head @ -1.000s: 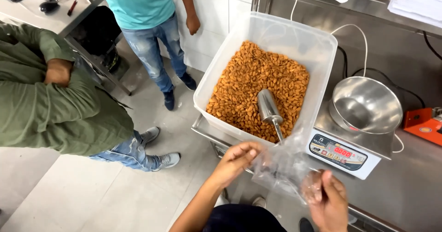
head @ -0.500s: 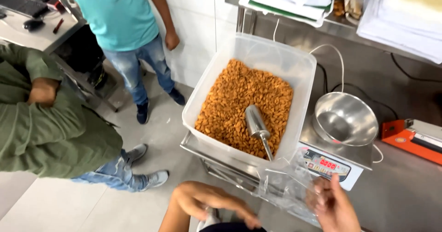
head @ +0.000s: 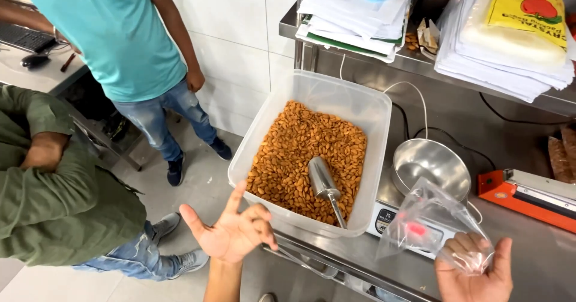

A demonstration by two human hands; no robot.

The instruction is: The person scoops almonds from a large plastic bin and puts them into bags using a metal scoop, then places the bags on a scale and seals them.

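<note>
The left hand [head: 231, 233] is raised palm-up in front of the tub, its fingers [head: 259, 213] spread wide and holding nothing; it hangs just off the near left corner of the tub without touching it. The right hand [head: 474, 272] is low at the bottom edge of the view, palm up too, with its fingers curled around the bunched end of a clear plastic bag [head: 429, 227]; the bag stands up from the hand, puffed open and empty, in front of the scale. The clear plastic tub [head: 354, 107] sits on the steel surface [head: 540, 248] and is filled most of the way with almonds [head: 294, 158]. A metal scoop [head: 324, 185] lies in the almonds at the near right side, its bowl buried among them and its handle pointing toward the person. Just right of the tub is a white scale [head: 390, 218] carrying a round steel bowl [head: 431, 165], empty. Farther right on the surface lies an orange bag sealer [head: 528, 197]. A shelf above holds stacks of paper [head: 354, 20] and folded bags [head: 504, 44]. On the floor to the left stand two other people, one in a teal shirt [head: 120, 32], one in a green shirt [head: 54, 200] with arms folded.
</note>
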